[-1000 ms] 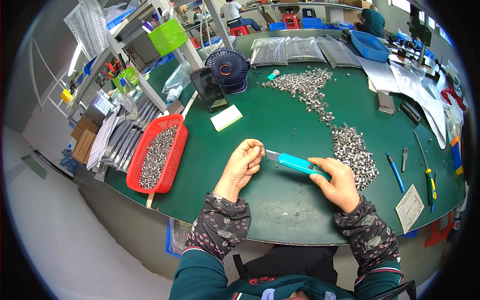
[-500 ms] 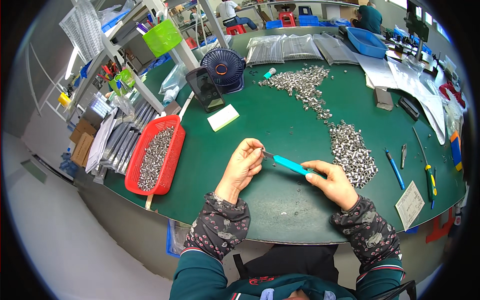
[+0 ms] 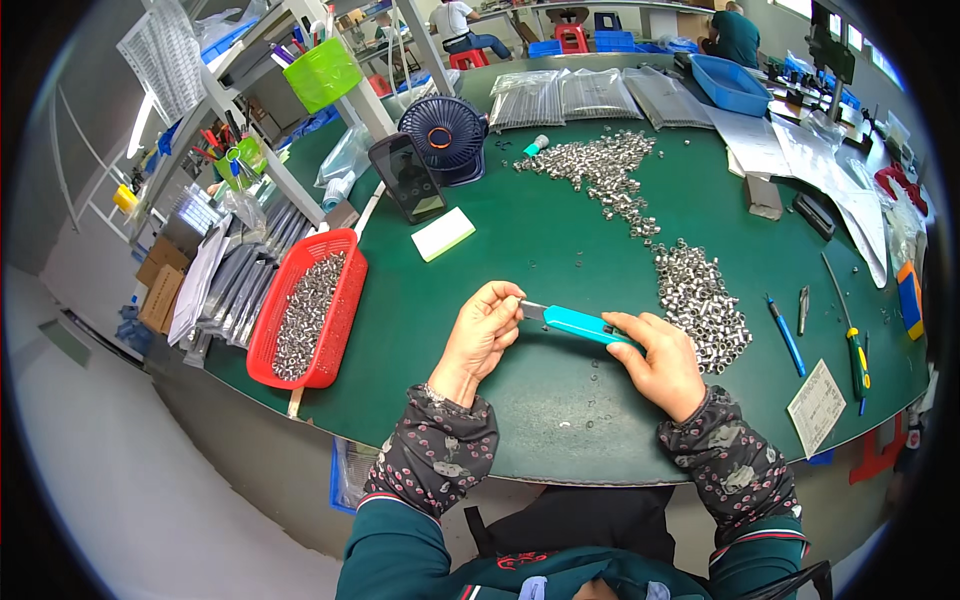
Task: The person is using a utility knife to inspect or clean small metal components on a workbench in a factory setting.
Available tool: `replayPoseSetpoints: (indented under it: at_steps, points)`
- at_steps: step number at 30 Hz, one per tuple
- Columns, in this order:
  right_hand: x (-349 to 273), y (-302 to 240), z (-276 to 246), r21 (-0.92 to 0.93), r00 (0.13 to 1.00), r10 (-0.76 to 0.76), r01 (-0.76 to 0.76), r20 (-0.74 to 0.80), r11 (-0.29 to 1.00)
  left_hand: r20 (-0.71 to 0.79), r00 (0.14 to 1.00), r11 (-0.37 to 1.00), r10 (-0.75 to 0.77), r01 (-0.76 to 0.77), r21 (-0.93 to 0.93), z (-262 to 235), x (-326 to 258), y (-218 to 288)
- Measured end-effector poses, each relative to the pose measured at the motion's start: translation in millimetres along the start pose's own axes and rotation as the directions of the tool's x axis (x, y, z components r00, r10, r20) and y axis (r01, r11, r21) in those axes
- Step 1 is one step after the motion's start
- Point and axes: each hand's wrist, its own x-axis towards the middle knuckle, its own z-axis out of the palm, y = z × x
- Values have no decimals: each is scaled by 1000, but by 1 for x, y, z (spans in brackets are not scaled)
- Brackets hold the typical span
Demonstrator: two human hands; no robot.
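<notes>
A teal utility knife [image 3: 575, 324] is gripped in my right hand [image 3: 655, 362], its blade [image 3: 533, 311] pointing left. At the blade's tip, my left hand [image 3: 482, 332] is closed in a pinch. What lies between those fingertips is too small and covered to make out. Beside my right hand lies a dense pile of short metal sleeves [image 3: 700, 305]. A looser heap of such metal sleeves [image 3: 600, 165] spreads farther back. To the left, a red plastic basket [image 3: 349, 308] holds many more of them. Tiny dark rings [image 3: 594, 378] are scattered on the green tabletop below the knife.
A phone [image 3: 408, 178] leans before a small fan [image 3: 443, 138], near a pad of notes [image 3: 443, 235]. On the right lie a blue pen-like tool [image 3: 787, 337], a screwdriver [image 3: 858, 365] and a paper slip [image 3: 817, 408]. Plastic-bagged parts [image 3: 600, 95] and a blue tray [image 3: 732, 84] line the back.
The knife has turned its broad side more into view, and more of its blade shows at my left fingertips. My right hand has rolled slightly; my left hand stays almost in place.
</notes>
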Motion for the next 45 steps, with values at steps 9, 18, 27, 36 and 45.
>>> replayPoseSetpoints:
  at_steps: [9, 18, 27, 36, 45]
  points:
    - [4, -6, -3, -318, 947, -287, 231, -142, 920, -39, 998, 999, -38, 37, -36, 1, -2, 0]
    - [12, 1, -9, -281, 937, -236, 161, -258, 946, -121, 992, 995, -28, 16, -99, 0, 4, 2]
    - [6, 1, -9, -462, 982, -174, 121, -73, 879, -172, 985, 988, -19, -8, -154, 3, 1, -4]
    - [0, -1, -3, -464, 995, -99, 87, -2, 882, -140, 990, 993, -6, -11, -119, 8, -3, 4]
    - [7, -1, 0, -116, 984, -87, 70, -153, 991, -165, 986, 998, -8, -2, -60, 3, 3, 1]
